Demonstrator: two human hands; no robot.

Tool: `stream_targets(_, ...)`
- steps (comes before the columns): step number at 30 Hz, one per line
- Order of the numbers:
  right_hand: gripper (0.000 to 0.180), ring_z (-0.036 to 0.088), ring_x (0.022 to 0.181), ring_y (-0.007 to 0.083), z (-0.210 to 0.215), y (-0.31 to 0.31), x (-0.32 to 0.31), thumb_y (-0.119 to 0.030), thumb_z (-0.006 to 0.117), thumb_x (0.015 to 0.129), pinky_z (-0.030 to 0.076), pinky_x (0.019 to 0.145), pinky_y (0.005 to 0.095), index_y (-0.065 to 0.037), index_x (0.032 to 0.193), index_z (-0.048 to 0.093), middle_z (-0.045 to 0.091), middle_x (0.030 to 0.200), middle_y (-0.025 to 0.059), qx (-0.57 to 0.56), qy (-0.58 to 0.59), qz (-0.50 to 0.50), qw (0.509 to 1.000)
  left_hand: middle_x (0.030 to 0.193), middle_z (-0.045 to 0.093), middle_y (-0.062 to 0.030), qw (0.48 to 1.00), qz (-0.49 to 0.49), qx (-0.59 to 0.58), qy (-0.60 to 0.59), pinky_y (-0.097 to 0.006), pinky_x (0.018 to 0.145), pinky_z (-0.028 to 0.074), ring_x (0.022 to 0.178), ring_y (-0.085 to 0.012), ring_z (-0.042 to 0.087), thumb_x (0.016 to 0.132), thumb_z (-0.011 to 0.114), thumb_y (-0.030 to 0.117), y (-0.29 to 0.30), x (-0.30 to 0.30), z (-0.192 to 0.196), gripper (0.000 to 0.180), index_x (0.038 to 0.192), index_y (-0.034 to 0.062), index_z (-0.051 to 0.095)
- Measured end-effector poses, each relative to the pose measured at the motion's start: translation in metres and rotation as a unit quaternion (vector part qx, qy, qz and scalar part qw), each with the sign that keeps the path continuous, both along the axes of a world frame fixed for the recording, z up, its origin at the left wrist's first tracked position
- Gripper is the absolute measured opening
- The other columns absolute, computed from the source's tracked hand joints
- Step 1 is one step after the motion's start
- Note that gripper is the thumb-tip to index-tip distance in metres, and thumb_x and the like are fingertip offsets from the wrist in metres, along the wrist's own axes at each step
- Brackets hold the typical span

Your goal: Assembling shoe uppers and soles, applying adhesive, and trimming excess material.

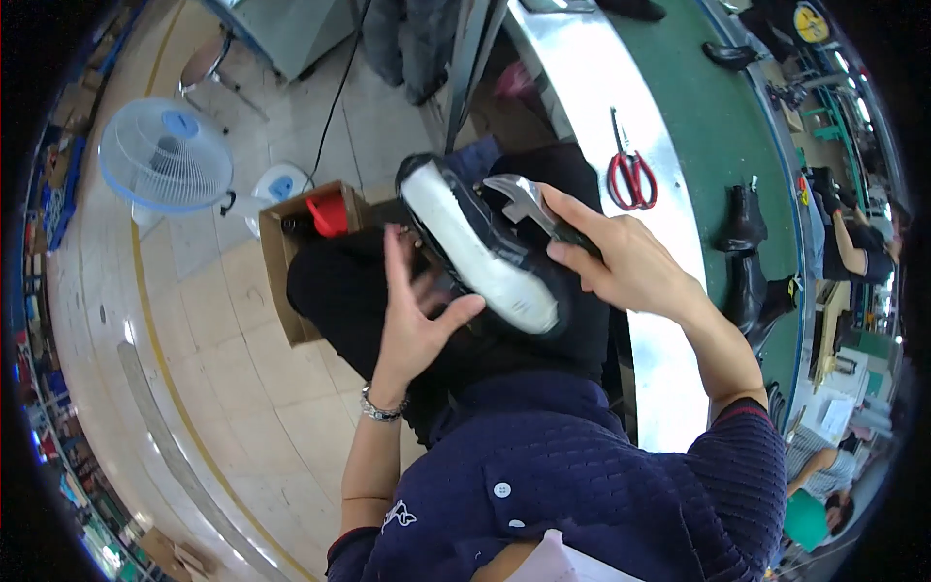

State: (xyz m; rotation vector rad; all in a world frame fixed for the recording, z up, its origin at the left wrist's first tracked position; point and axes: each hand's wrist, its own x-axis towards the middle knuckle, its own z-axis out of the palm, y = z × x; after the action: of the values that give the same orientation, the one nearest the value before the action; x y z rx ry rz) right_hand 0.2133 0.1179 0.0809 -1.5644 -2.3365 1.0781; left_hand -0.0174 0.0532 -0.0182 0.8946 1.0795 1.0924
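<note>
Left hand (412,310) is open, fingers spread, palm and thumb pressed against the side of a dark shoe (485,247) with its white sole facing up, held over the lap. Right hand (621,262) is clenched around a metal tool (529,204), its head touching the shoe's upper edge. Red-handled scissors (630,175) lie well apart on the bench (592,87).

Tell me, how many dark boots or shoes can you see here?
4. One shoe with a white sole lies on the lap, between the left hand and the right hand. Two boots stand on the green belt; another shoe lies farther along. More may be hidden.
</note>
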Motion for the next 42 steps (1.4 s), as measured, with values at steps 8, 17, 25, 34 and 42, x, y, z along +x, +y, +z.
stream_targets(8,0.068,0.065,0.059,0.0310,-0.033,-0.023,-0.050,-0.016,0.059,0.091,0.050,0.050,0.0411,-0.018,0.150,0.024,0.067,0.080,0.0184,0.042,-0.085,0.156,0.983,0.129,0.052,-0.0148,0.997,-0.034,-0.039,0.054,-0.033,0.098,0.043,0.115,-0.0199,0.053,0.079,0.078,0.019,-0.012,-0.017,-0.016,0.087,0.145,-0.0017,0.026)
stream_targets(17,0.064,0.062,0.050,0.0297,-0.043,-0.029,-0.049,-0.015,0.055,0.093,0.050,0.047,0.0378,-0.010,0.148,0.023,0.064,0.077,0.0184,0.107,-0.030,0.127,0.986,0.087,0.059,-0.0172,0.922,0.091,0.096,0.365,-0.035,0.069,0.046,0.078,-0.0297,0.058,0.095,0.056,0.034,-0.009,-0.014,-0.014,0.038,0.105,-0.0020,0.062)
stream_targets(25,0.056,0.062,0.055,0.0362,-0.003,0.006,-0.058,-0.013,0.057,0.091,0.047,0.053,0.0455,-0.005,0.141,0.032,0.061,0.063,0.0183,-0.071,-0.079,0.243,0.964,0.065,0.055,-0.0148,0.903,0.092,0.099,0.407,-0.037,0.053,0.043,0.055,-0.0289,0.055,0.099,0.049,0.029,-0.020,-0.025,-0.016,0.034,0.088,-0.0009,0.061)
stream_targets(34,0.065,0.067,0.065,0.0331,0.013,0.024,-0.088,0.000,0.060,0.074,0.054,0.060,0.0402,0.000,0.135,0.040,0.065,0.071,0.0221,0.102,-0.183,0.504,0.838,0.068,0.058,-0.0118,0.772,-0.025,0.192,0.605,-0.037,0.052,0.048,0.059,-0.0289,0.060,0.089,0.061,0.010,-0.023,-0.019,0.001,0.013,0.081,0.0015,0.054)
stream_targets(42,0.073,0.069,0.072,0.0298,-0.004,0.023,-0.057,0.000,0.057,0.075,0.056,0.066,0.0377,-0.015,0.144,0.037,0.067,0.083,0.0231,-0.096,-0.124,0.359,0.920,0.122,0.062,-0.0141,0.971,0.043,-0.166,-0.168,-0.031,0.092,0.048,0.108,-0.0254,0.062,0.097,0.054,0.028,-0.026,-0.014,-0.031,0.048,0.138,0.0052,0.045)
